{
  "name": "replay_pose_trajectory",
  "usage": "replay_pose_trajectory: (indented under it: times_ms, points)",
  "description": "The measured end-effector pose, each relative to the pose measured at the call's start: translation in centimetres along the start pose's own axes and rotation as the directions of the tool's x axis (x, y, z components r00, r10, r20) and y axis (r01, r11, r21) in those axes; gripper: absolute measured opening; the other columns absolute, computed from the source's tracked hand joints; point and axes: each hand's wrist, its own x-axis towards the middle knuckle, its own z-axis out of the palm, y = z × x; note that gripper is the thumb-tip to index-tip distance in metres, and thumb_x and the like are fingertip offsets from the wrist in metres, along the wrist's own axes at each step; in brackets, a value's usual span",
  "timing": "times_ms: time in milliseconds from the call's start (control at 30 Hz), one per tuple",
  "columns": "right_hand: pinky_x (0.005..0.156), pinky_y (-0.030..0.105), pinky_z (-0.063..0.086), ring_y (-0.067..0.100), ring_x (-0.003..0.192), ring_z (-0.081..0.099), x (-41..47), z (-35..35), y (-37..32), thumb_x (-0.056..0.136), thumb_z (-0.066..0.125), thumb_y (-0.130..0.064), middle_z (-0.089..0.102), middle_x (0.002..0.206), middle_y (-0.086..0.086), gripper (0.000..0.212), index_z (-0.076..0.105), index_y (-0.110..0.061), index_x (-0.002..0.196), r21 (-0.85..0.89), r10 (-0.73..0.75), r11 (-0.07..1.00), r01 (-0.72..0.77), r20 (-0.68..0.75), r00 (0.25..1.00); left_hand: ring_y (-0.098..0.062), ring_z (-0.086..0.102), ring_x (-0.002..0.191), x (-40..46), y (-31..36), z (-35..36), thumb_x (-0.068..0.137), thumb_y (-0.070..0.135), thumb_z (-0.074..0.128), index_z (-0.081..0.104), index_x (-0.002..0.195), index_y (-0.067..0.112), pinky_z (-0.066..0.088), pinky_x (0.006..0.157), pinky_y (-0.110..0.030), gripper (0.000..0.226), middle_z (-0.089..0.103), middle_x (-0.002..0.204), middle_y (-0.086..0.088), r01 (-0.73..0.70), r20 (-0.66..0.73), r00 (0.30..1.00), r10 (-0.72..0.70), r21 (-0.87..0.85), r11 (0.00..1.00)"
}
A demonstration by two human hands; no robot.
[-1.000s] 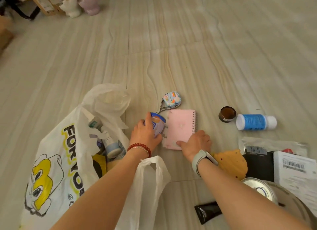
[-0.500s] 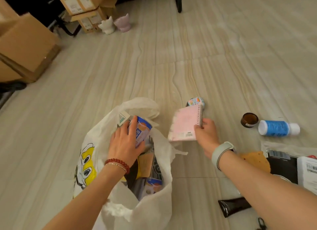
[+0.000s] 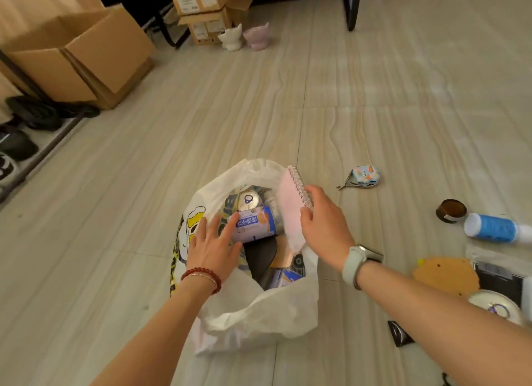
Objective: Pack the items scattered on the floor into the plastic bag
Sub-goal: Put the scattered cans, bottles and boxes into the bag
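Observation:
A white plastic bag point(image 3: 267, 308) with a yellow cartoon print stands open on the floor, holding a silver can, a dark item and more. My left hand point(image 3: 214, 247) has straight fingers touching a blue and orange packet point(image 3: 254, 223) that lies inside the bag's mouth. My right hand point(image 3: 324, 224) grips a pink spiral notebook point(image 3: 290, 210) by its wire edge, held upright with its lower end inside the bag. Right of the bag on the floor lie a small colourful case with nail clippers point(image 3: 364, 177), a brown jar point(image 3: 450, 211) and a blue-labelled white bottle point(image 3: 493, 227).
At the right edge lie an orange cookie-shaped piece point(image 3: 446, 275), a black packet point(image 3: 499, 276), a round tin point(image 3: 495, 308) and a black tube point(image 3: 398, 332). Cardboard boxes point(image 3: 86, 54), two small cat figures point(image 3: 244, 36) and a shoe rack point(image 3: 26, 138) stand at the back left.
My left hand carried the blue and orange packet from the floor into the bag and opened on it. My right hand lifted the pink notebook and moved it left into the bag's mouth.

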Motion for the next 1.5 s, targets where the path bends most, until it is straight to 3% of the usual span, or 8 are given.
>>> replay_pose_trajectory:
  times_ms: [267, 533, 633, 833, 1033, 1200, 1333, 1500]
  points:
    - [0.08, 0.035, 0.042, 0.028, 0.107, 0.052, -2.2, 1.6, -0.9, 0.094, 0.041, -0.033, 0.05, 0.132, 0.011, 0.054, 0.018, -0.022, 0.142, -0.272, -0.101, 0.941, 0.202, 0.345, 0.933, -0.03, 0.04, 0.125, -0.9, -0.1, -1.5, 0.09, 0.021, 0.052, 0.038, 0.134, 0.02, 0.041, 0.097, -0.042, 0.046, 0.02, 0.149, -0.012, -0.05, -0.209, 0.978, -0.018, -0.317, 0.947]
    - [0.061, 0.028, 0.035, 0.016, 0.069, 0.039, -4.1, 1.8, -0.9, 0.094, 0.04, -0.018, 0.059, 0.095, 0.012, 0.058, 0.012, -0.012, 0.145, -0.35, -0.305, 0.851, 0.391, 0.276, 0.911, -0.033, 0.02, 0.137, -2.3, -1.0, -1.3, 0.086, 0.022, 0.058, 0.017, 0.143, 0.009, 0.022, 0.11, -0.041, 0.071, 0.016, 0.15, -0.018, 0.164, -0.103, 0.967, -0.234, -0.454, 0.876]
    - [0.063, 0.031, 0.039, 0.025, 0.082, 0.051, -3.7, 1.8, -1.1, 0.093, 0.042, -0.016, 0.06, 0.098, 0.013, 0.05, 0.026, -0.011, 0.14, -0.36, -0.294, 0.868, 0.342, 0.184, 0.938, -0.037, 0.037, 0.123, -2.1, -1.5, -1.2, 0.085, 0.028, 0.058, 0.02, 0.141, 0.005, 0.033, 0.103, -0.045, 0.072, 0.042, 0.133, -0.022, 0.256, -0.058, 0.951, -0.305, -0.408, 0.876]
    - [0.094, 0.038, 0.034, 0.024, 0.117, 0.039, -4.6, 3.0, -0.1, 0.094, 0.036, -0.034, 0.052, 0.13, 0.003, 0.039, 0.044, -0.018, 0.128, -0.383, -0.171, 0.798, 0.465, 0.596, 0.785, -0.023, 0.05, 0.076, -2.4, -1.0, -1.6, 0.088, 0.021, 0.055, 0.056, 0.114, 0.003, 0.038, 0.069, -0.027, 0.032, 0.057, 0.082, -0.007, 0.271, -0.068, 0.934, -0.352, -0.508, 0.817]
    - [0.094, 0.041, 0.036, 0.03, 0.122, 0.037, -2.7, 1.4, 2.0, 0.092, 0.04, -0.027, 0.043, 0.136, 0.009, 0.039, 0.039, -0.012, 0.129, -0.422, -0.01, 0.905, 0.044, 0.081, 0.997, -0.023, 0.048, 0.08, -2.3, -0.7, -1.9, 0.091, 0.019, 0.047, 0.058, 0.099, 0.003, 0.035, 0.071, -0.027, 0.021, 0.055, 0.086, -0.006, 0.298, -0.055, 0.908, -0.415, -0.612, 0.732]
    - [0.093, 0.043, 0.046, 0.032, 0.117, 0.048, -0.5, 1.5, 4.4, 0.091, 0.047, -0.038, 0.047, 0.132, 0.017, 0.058, 0.029, -0.006, 0.136, 0.216, 0.636, 0.649, -0.729, 0.372, 0.676, -0.023, 0.045, 0.078, -2.3, 0.5, -2.0, 0.094, 0.017, 0.04, 0.05, 0.105, 0.005, 0.033, 0.069, -0.029, 0.019, 0.049, 0.076, -0.005, 0.381, 0.061, 0.857, -0.511, -0.743, 0.55]
    - [0.051, 0.025, 0.042, 0.018, 0.061, 0.05, -0.4, 4.0, 5.7, 0.092, 0.048, -0.026, 0.054, 0.073, 0.008, 0.03, 0.052, -0.002, 0.111, 0.352, 0.681, 0.541, -0.764, 0.349, 0.643, -0.022, 0.044, 0.085, -2.4, 1.3, -2.9, 0.097, 0.018, 0.034, 0.047, 0.115, 0.004, 0.035, 0.077, -0.032, 0.026, 0.046, 0.097, -0.007, 0.373, 0.061, 0.831, -0.553, -0.799, 0.472]
    - [0.057, 0.026, 0.043, 0.021, 0.076, 0.051, 0.2, 5.4, 6.7, 0.088, 0.051, -0.04, 0.054, 0.095, 0.007, 0.049, 0.048, -0.01, 0.126, 0.341, 0.673, 0.625, -0.702, 0.22, 0.706, -0.007, 0.05, 0.066, -3.9, 1.2, -2.5, 0.092, 0.042, 0.04, 0.047, 0.095, 0.015, 0.036, 0.062, -0.027, 0.028, 0.06, 0.089, -0.005, 0.24, -0.048, 0.912, -0.407, -0.741, 0.626]
